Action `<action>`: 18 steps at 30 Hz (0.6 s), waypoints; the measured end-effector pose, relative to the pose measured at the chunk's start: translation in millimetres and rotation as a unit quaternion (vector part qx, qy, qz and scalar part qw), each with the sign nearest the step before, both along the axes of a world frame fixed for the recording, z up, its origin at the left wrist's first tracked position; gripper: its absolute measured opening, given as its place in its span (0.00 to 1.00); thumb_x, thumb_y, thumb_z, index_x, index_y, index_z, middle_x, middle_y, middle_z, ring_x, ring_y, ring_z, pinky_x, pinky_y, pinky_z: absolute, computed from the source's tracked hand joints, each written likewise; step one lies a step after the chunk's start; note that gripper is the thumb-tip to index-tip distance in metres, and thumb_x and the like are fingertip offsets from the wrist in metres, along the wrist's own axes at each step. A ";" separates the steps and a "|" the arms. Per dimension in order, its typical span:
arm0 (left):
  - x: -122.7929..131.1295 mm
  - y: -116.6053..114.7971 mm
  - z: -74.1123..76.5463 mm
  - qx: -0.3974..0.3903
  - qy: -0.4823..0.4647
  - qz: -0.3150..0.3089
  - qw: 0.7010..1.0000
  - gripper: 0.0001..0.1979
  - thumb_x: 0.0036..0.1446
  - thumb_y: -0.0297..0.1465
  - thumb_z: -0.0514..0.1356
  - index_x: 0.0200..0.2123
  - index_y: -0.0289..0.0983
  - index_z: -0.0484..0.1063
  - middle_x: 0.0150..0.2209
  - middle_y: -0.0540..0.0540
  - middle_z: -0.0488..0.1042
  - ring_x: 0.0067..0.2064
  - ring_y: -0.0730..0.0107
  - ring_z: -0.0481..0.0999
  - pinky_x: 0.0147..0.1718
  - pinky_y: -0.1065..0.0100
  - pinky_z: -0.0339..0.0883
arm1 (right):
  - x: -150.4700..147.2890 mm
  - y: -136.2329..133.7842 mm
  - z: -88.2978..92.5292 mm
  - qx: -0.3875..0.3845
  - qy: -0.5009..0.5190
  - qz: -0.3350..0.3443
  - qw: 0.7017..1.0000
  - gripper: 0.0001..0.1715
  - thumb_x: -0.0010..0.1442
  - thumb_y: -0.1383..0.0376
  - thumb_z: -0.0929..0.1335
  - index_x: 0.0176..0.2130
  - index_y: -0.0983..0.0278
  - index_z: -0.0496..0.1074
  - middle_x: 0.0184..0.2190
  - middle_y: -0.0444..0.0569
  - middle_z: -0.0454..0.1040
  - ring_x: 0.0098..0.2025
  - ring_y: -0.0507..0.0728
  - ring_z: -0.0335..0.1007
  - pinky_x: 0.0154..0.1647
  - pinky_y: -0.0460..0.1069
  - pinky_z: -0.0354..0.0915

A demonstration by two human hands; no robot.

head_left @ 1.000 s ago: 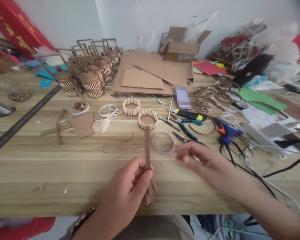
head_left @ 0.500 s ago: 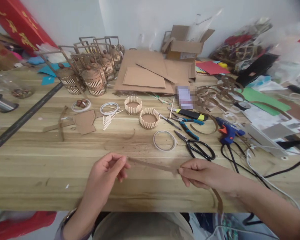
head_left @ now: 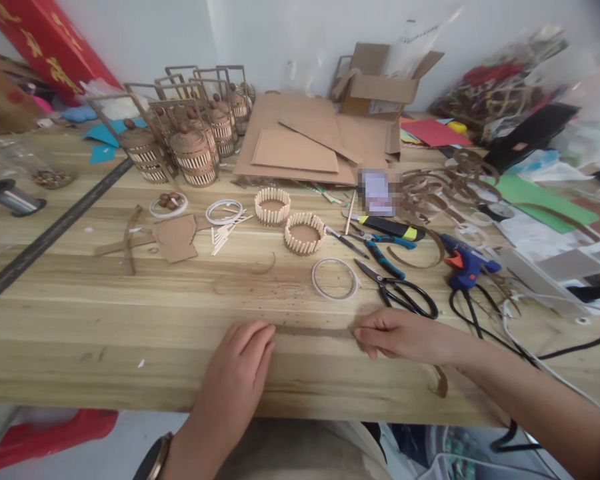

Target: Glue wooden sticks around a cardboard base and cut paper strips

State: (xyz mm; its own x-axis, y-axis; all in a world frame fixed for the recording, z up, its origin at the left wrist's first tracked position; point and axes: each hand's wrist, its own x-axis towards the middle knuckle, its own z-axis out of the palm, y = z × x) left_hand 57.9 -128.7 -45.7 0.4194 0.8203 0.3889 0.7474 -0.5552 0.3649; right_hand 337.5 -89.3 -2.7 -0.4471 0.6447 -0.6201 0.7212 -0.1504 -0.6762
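Observation:
A narrow brown strip [head_left: 314, 332], which looks like cardboard or paper, stretches nearly level between my hands, low over the front of the table. My left hand [head_left: 241, 363] has its back turned up and its fingers together, closed on the strip's left end. The thumb is hidden. My right hand [head_left: 400, 337] pinches the strip farther right, and a curled brown tail [head_left: 441, 382] shows below that wrist. Just beyond the strip lie a white ring [head_left: 335, 279] and black-handled scissors [head_left: 400, 291]. Two round cardboard bases edged with short sticks [head_left: 305, 234] stand farther back.
A blue glue gun [head_left: 467, 263] with its cord lies to the right, near blue-handled pliers [head_left: 385, 259] and a yellow-black cutter [head_left: 393, 227]. Cardboard sheets [head_left: 295, 152] lie at the back. Several lantern-like stick models [head_left: 194, 160] stand back left. Loose sticks [head_left: 225, 235] lie left of centre.
My left hand has moved right and down and rolled over, its back now up. The strip has become level and lower. My right hand has shifted only slightly.

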 end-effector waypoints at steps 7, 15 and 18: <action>9.2 21.3 7.6 -0.096 0.144 -0.054 0.983 0.12 0.62 0.18 0.52 0.35 0.34 0.74 0.36 0.43 0.77 0.39 0.60 0.76 0.40 0.58 0.74 | -0.3 -0.7 -1.5 0.020 -0.012 0.005 1.000 0.26 0.60 0.48 0.61 0.21 0.63 0.66 0.16 0.39 0.55 0.20 0.50 0.50 0.21 0.46 0.50; 23.9 30.9 33.9 -0.146 0.310 -0.103 0.934 0.13 0.55 0.13 0.52 0.32 0.34 0.71 0.35 0.41 0.76 0.38 0.57 0.75 0.38 0.59 0.72 | 2.3 -1.7 -2.6 0.026 -0.013 0.012 0.999 0.24 0.61 0.51 0.60 0.22 0.63 0.66 0.16 0.39 0.56 0.20 0.50 0.52 0.21 0.46 0.51; 28.5 30.1 33.7 -0.111 0.335 -0.116 0.928 0.14 0.53 0.12 0.51 0.33 0.33 0.70 0.34 0.40 0.76 0.37 0.55 0.75 0.35 0.60 0.71 | 2.8 -1.9 -3.2 0.034 -0.013 0.017 0.999 0.23 0.61 0.53 0.60 0.21 0.62 0.65 0.15 0.39 0.55 0.20 0.50 0.51 0.21 0.46 0.51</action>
State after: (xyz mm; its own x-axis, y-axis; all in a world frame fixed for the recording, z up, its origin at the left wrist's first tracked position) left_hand 86.4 -98.6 -12.0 0.6819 0.7060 -0.1911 0.7174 -0.6965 -0.0133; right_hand 340.3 -91.3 -6.0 -0.4542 0.6699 -0.5874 0.7420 -0.0805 -0.6655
